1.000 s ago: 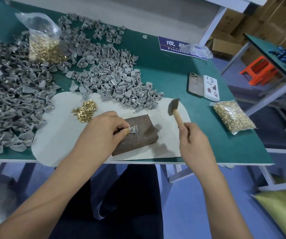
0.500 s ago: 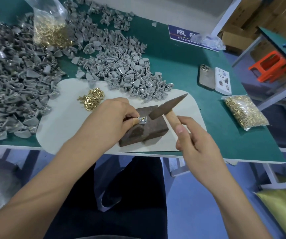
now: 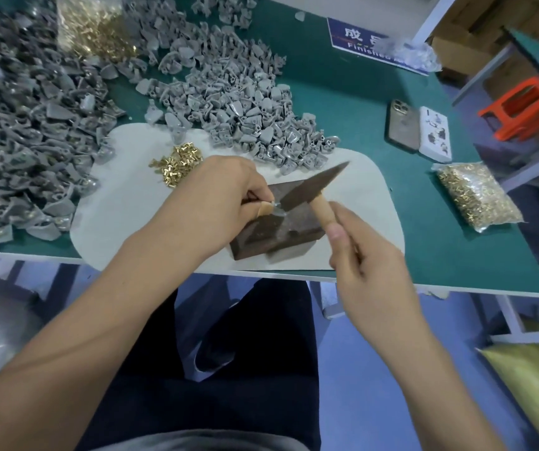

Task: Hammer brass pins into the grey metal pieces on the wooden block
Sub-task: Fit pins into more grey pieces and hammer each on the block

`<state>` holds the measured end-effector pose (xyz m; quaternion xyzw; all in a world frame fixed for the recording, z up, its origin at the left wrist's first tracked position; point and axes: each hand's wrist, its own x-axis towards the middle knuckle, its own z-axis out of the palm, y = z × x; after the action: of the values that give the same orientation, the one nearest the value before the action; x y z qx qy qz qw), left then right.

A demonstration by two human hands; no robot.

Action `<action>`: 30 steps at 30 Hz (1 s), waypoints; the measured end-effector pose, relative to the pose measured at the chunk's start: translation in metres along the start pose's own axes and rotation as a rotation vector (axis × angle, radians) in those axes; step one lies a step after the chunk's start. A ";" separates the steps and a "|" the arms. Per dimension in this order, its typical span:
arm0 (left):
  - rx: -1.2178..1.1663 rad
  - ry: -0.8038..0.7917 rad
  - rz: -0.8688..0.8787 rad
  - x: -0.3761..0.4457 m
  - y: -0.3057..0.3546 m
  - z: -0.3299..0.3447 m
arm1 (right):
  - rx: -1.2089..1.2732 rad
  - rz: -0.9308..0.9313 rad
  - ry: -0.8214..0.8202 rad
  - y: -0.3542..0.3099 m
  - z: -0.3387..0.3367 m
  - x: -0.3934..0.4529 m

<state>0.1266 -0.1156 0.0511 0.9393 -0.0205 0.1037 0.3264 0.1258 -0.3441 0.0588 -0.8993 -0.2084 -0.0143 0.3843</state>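
On the wooden block [image 3: 277,232] at the tabletop's [image 3: 375,102] near edge, the left hand [image 3: 216,203] pinches one grey metal piece [image 3: 277,208] with curled fingers while the right hand [image 3: 364,255] wraps the hammer [image 3: 310,190] handle, head down on the piece; this pin looks mid-strike; large grey heaps [image 3: 235,102] and loose brass pins [image 3: 177,164] suggest much work remains. A blue sign [image 3: 369,43] reads "Finished", partly covered, under Chinese characters.

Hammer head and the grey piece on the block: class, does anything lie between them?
Nothing visible does. The hammer head's low end meets the grey piece, which the left hand pinches from the left, on the block.
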 end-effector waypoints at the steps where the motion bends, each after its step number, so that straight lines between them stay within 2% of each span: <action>1: -0.001 0.005 -0.001 0.000 0.000 0.000 | -0.045 0.011 -0.042 0.002 0.000 0.000; 3: -0.001 0.011 -0.003 -0.001 0.001 0.000 | -0.129 0.010 -0.019 0.001 -0.008 0.004; 6: -0.014 0.010 -0.014 0.000 0.002 0.000 | -0.044 -0.030 0.115 -0.006 -0.014 0.005; 11: -0.026 0.000 -0.032 -0.001 0.002 -0.002 | -0.173 0.023 -0.079 -0.002 -0.009 0.005; 15: -0.037 -0.003 -0.041 -0.001 0.003 -0.001 | -0.078 -0.016 0.078 -0.009 -0.013 0.006; 20: -0.054 0.003 -0.034 -0.002 0.001 -0.001 | -0.139 0.004 -0.072 -0.003 -0.009 0.003; 24: -0.082 0.011 -0.037 -0.003 0.000 0.000 | -0.022 -0.037 0.107 -0.009 -0.013 0.005; 25: -0.083 0.009 -0.037 -0.002 0.000 0.000 | -0.023 -0.027 0.094 -0.010 -0.009 0.004; 28: -0.078 0.004 -0.036 -0.002 -0.002 0.000 | -0.140 0.007 -0.083 -0.005 -0.006 0.004; 30: -0.078 0.006 -0.038 -0.002 -0.003 0.000 | -0.182 -0.014 -0.048 -0.007 -0.014 0.007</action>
<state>0.1248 -0.1134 0.0495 0.9258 -0.0060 0.0994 0.3647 0.1313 -0.3475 0.0746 -0.9292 -0.2216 -0.0141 0.2956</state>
